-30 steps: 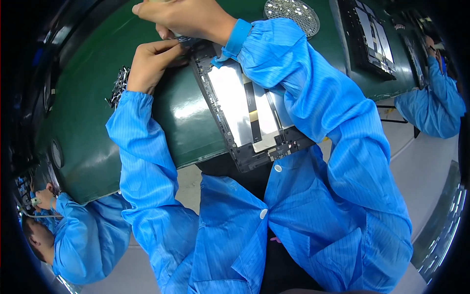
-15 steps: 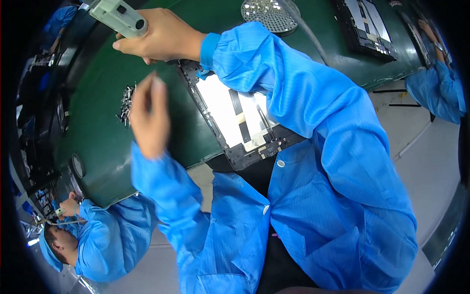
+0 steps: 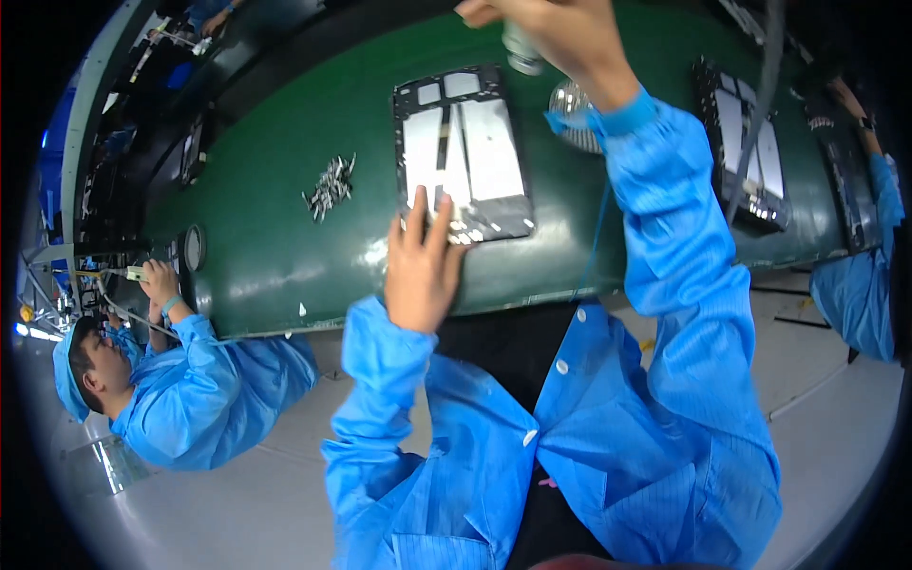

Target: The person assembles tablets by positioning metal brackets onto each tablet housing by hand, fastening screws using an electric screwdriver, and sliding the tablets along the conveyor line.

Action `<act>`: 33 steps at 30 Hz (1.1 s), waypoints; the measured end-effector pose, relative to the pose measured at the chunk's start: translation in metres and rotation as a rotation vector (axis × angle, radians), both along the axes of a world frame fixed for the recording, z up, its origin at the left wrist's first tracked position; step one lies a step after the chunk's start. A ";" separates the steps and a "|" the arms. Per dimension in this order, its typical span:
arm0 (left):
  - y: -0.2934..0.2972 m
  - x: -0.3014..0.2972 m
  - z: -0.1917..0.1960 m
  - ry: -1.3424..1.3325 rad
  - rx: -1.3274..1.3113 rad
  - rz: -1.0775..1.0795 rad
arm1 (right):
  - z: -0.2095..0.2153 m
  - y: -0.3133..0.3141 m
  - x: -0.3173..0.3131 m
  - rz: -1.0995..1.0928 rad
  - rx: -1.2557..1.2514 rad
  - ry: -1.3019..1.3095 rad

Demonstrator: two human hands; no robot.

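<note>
On the green table lies an opened tablet-like device, a black frame with bright white panels inside. My left hand rests its outstretched fingers on the device's near edge, holding nothing. At the far edge of the view my right hand is closed around a pale grey handheld tool. Motion blurs the tool, and the top of the picture cuts off part of the hand. Just below the right wrist is a round metal dish with a dimpled surface, partly hidden by the hand and cuff.
A pile of small dark and silvery parts lies left of the device. Stacked similar devices stand at the right, crossed by a grey hose. A co-worker in blue sits at the left; another person's sleeve shows at the far right.
The device has moved away from my body, flat onto the table. My left hand has come down onto its near edge. My right hand has swung right with the tool, and the view has shifted.
</note>
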State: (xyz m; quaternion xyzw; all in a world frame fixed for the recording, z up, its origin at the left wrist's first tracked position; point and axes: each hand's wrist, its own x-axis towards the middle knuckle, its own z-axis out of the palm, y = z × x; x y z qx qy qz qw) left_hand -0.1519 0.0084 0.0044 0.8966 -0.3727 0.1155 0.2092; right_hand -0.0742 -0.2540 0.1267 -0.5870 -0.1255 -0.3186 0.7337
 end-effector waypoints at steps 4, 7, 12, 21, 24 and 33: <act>-0.021 0.142 -0.005 -0.099 -0.022 -0.005 | -0.009 -0.055 -0.031 -0.292 -0.141 0.099; -0.044 0.249 -0.009 -0.022 0.012 0.088 | -0.014 -0.078 -0.050 -0.379 0.029 0.149; -0.028 0.381 -0.036 0.028 -0.060 0.079 | -0.006 -0.099 -0.059 -0.457 0.153 0.172; -0.261 0.349 0.001 0.595 -0.073 0.481 | -0.019 -0.097 -0.055 -0.425 0.035 0.286; -0.295 0.383 -0.011 0.656 0.197 0.424 | -0.028 -0.098 -0.050 -0.364 0.095 0.249; -0.312 0.394 -0.012 0.769 -0.633 0.369 | -0.030 -0.103 -0.058 -0.283 0.127 0.278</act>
